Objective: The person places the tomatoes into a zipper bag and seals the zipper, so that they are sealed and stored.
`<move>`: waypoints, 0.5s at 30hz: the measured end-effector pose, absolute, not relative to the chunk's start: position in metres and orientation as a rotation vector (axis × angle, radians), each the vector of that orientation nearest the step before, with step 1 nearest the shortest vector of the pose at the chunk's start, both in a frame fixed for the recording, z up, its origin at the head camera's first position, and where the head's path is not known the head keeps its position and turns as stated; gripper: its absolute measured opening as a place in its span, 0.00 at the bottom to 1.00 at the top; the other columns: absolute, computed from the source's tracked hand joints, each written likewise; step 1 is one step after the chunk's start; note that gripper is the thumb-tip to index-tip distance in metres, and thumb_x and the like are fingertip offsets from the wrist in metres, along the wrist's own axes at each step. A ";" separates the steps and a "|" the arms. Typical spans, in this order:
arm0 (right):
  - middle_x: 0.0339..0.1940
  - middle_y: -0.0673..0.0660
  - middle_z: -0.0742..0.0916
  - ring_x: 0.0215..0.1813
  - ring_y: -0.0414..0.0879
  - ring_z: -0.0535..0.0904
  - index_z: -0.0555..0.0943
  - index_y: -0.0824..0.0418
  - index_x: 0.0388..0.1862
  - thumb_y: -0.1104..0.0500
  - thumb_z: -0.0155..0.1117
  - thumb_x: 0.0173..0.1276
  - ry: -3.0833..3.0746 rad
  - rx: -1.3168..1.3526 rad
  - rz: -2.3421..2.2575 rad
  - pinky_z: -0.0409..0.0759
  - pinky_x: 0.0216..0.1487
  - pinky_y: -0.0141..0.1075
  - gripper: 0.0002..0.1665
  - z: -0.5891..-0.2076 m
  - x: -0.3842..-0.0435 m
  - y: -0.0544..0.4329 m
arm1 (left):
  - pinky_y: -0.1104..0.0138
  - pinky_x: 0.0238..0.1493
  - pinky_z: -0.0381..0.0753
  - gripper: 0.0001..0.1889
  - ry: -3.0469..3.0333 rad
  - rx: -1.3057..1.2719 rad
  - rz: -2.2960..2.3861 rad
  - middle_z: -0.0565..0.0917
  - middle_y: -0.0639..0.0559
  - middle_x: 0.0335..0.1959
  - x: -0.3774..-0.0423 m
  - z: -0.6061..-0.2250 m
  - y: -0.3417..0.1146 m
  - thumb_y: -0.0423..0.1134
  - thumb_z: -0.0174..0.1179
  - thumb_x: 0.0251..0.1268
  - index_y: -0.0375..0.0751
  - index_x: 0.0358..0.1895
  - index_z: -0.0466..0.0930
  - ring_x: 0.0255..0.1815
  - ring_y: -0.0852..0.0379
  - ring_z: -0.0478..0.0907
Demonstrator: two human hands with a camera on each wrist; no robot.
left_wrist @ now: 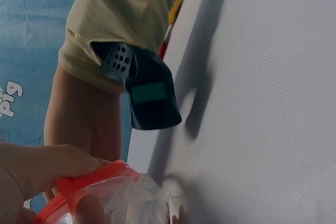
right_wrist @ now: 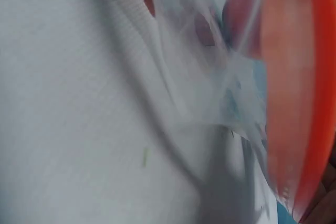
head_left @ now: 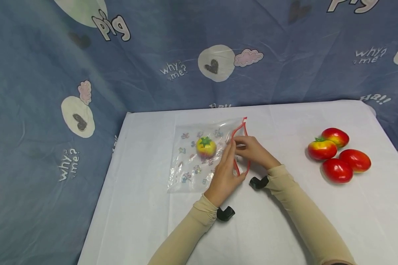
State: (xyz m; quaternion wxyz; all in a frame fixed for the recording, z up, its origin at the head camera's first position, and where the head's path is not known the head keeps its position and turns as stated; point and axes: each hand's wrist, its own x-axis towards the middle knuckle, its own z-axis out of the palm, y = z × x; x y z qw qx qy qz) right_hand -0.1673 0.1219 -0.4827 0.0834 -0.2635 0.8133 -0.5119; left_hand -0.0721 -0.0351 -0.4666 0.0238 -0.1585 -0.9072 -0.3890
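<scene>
A clear zip bag (head_left: 185,162) with a red zip rim and small printed patterns lies flat on the white table. Inside it sits a yellow-and-red toy tomato (head_left: 205,147) with green leaves on top. My left hand (head_left: 223,175) lies across the mouth of the bag, and in the left wrist view its thumb and fingers pinch the red rim (left_wrist: 92,179). My right hand (head_left: 253,151) is at the same mouth, its bent fingers at the rim beside the left fingertips, which partly hide them. In the right wrist view the red rim (right_wrist: 294,77) fills the right side.
Several red toy tomatoes, one of them a yellow-and-red tomato (head_left: 321,149) with leaves, lie in a cluster on the right of the table (head_left: 132,154). A blue patterned cloth (head_left: 146,88) hangs behind and to the left. Black wrist mounts (head_left: 225,214) stick out beneath both sleeves.
</scene>
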 end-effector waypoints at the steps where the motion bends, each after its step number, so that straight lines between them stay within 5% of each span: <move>1: 0.51 0.67 0.89 0.59 0.65 0.85 0.85 0.70 0.48 0.71 0.69 0.67 2.427 -0.776 -1.539 0.85 0.62 0.51 0.11 -0.483 -0.166 0.123 | 0.56 0.73 0.75 0.59 -2.810 -0.487 -1.202 0.55 0.47 0.85 -0.072 -0.467 -0.035 0.35 0.77 0.56 0.43 0.85 0.44 0.77 0.48 0.69; 15: 0.57 0.64 0.89 0.53 0.58 0.89 0.85 0.64 0.59 0.67 0.73 0.66 2.485 -0.704 -1.691 0.88 0.56 0.48 0.22 -0.478 -0.146 0.146 | 0.57 0.67 0.81 0.58 -2.818 -0.472 -1.172 0.57 0.48 0.84 -0.072 -0.467 -0.035 0.36 0.77 0.55 0.41 0.85 0.46 0.69 0.45 0.78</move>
